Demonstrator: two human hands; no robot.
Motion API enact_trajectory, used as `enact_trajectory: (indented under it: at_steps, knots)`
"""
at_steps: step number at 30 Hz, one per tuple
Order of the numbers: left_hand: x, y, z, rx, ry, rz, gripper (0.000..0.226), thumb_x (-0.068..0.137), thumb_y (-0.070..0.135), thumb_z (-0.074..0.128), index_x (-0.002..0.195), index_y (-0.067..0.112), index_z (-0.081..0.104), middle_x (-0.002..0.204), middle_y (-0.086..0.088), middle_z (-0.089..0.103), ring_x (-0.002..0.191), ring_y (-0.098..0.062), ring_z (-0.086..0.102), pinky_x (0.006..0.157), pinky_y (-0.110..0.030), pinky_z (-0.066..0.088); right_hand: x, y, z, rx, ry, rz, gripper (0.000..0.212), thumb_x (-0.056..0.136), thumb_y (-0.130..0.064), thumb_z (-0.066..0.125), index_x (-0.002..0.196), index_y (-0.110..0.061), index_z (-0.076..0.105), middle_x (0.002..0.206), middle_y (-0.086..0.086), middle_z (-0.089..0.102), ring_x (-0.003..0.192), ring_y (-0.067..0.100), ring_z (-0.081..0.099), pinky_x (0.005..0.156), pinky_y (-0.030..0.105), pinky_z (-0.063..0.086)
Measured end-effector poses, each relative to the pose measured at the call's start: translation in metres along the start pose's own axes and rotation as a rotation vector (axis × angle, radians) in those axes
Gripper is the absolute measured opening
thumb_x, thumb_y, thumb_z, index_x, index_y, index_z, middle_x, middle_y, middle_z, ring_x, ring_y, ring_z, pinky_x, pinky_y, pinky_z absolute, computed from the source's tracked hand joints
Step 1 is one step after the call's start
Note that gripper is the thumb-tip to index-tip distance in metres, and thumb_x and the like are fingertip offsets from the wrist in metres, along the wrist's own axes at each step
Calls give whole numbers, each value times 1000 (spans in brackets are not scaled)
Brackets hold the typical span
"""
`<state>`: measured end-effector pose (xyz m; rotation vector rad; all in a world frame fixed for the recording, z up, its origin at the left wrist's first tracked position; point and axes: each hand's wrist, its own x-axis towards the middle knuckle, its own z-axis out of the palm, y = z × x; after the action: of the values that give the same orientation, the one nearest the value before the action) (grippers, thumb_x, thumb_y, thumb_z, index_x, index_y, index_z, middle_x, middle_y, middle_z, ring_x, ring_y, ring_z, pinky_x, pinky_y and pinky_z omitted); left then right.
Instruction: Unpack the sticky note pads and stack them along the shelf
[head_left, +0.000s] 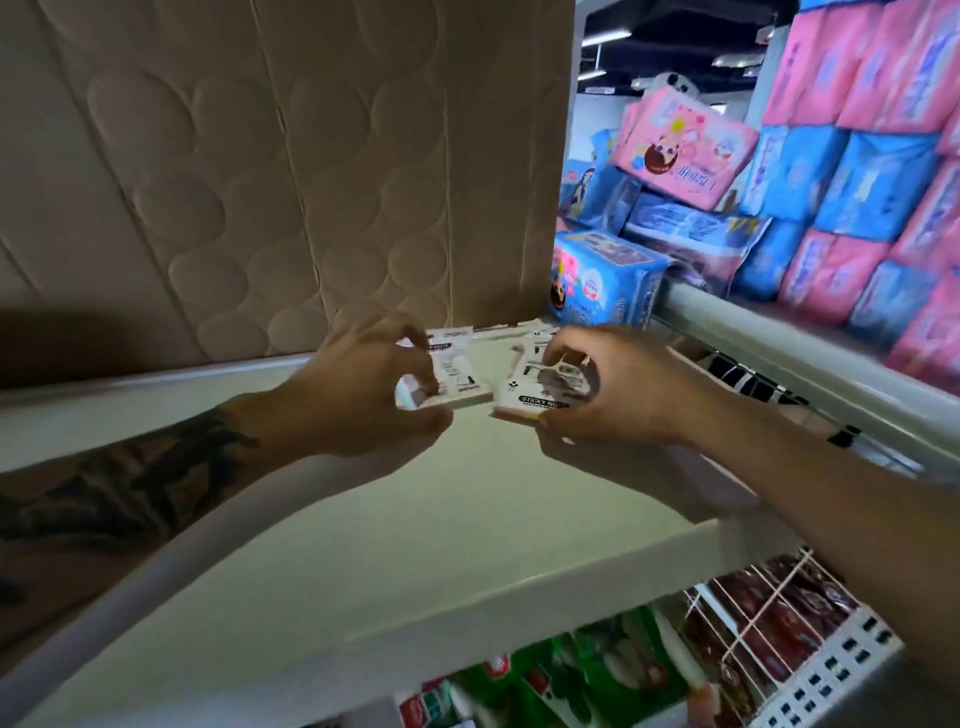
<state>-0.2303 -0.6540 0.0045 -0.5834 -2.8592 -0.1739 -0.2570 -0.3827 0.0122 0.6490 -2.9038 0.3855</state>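
Two white sticky note pads in printed wrappers lie side by side on the pale shelf (405, 530), near its back. My left hand (363, 395) grips the left pad (460, 371) by its near and left edges. My right hand (613, 389) grips the right pad (540, 397), whose label reads "STICKY NOTE", with fingers curled over its top. More pads (530, 332) show just behind, partly hidden by my hands.
A quilted beige panel (260, 171) stands upright behind the shelf. Pink and blue soft packs (831, 182) pile up at the right beyond a white rail (779, 338). Below the shelf edge, a wire rack (769, 613) holds red and green packets.
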Motion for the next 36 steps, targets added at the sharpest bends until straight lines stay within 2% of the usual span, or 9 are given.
enact_trajectory:
  at_steps: [4, 7, 10, 16, 20, 24, 26, 33, 36]
  knots:
    - [-18, -6, -7, -93, 9, -57, 22, 80, 52, 79, 93, 37, 68, 151, 3, 43, 138, -21, 35, 107, -45, 38, -7, -7, 7, 43, -10, -91, 61, 61, -76, 64, 110, -41, 54, 111, -14, 63, 101, 14, 58, 94, 41, 51]
    - [-20, -10, -5, -184, -37, -100, 27, 80, 50, 79, 94, 31, 65, 130, 8, 55, 115, -18, 51, 89, -37, 48, -11, -17, 10, 95, -31, -144, 63, 59, -77, 59, 111, -41, 56, 112, -15, 60, 101, 11, 56, 94, 39, 51]
    - [-19, -13, -7, -205, -47, -105, 31, 80, 49, 80, 97, 29, 63, 109, 11, 61, 105, -17, 55, 79, -33, 45, -18, -24, 15, 121, -37, -156, 57, 59, -70, 64, 109, -45, 55, 109, -22, 56, 101, 8, 56, 91, 39, 53]
    - [-39, -14, -16, -223, -79, -165, 44, 74, 50, 84, 103, 42, 51, 118, 7, 63, 102, -19, 59, 80, -34, 52, -26, -45, 16, 177, -37, -171, 56, 58, -68, 64, 108, -43, 58, 110, -18, 61, 101, 8, 58, 85, 29, 53]
    - [-91, -37, -33, -323, -62, -198, 59, 74, 45, 87, 111, 50, 41, 126, 7, 66, 99, -17, 66, 78, -29, 57, -32, -87, 17, 207, -20, -238, 57, 57, -69, 62, 106, -40, 61, 107, -16, 62, 99, 7, 59, 88, 36, 53]
    - [-174, -77, -64, -324, 39, -219, 68, 69, 49, 87, 114, 63, 38, 117, 10, 71, 100, -16, 69, 91, -44, 58, -32, -162, 25, 246, -20, -330, 54, 58, -68, 62, 105, -41, 61, 104, -19, 61, 96, 0, 57, 84, 30, 51]
    - [-212, -99, -79, -302, 71, -242, 68, 67, 51, 87, 113, 66, 40, 113, 14, 71, 100, -13, 68, 90, -40, 57, -33, -201, 30, 256, -24, -366, 54, 59, -66, 63, 105, -39, 62, 102, -19, 61, 95, 0, 57, 81, 29, 51]
    - [-387, -229, -121, -370, 168, -356, 66, 48, 56, 79, 107, 41, 54, 97, 11, 74, 84, -2, 68, 76, -18, 50, -38, -390, 82, 313, -17, -481, 68, 55, -73, 66, 110, -33, 67, 104, -14, 63, 95, 1, 58, 81, 20, 47]
    - [-456, -288, -134, -370, 183, -373, 67, 55, 38, 94, 111, 36, 57, 99, 6, 74, 87, -4, 68, 77, -13, 49, -38, -469, 106, 316, -42, -496, 71, 56, -82, 69, 107, -33, 66, 104, -15, 65, 95, 2, 60, 84, 26, 49]
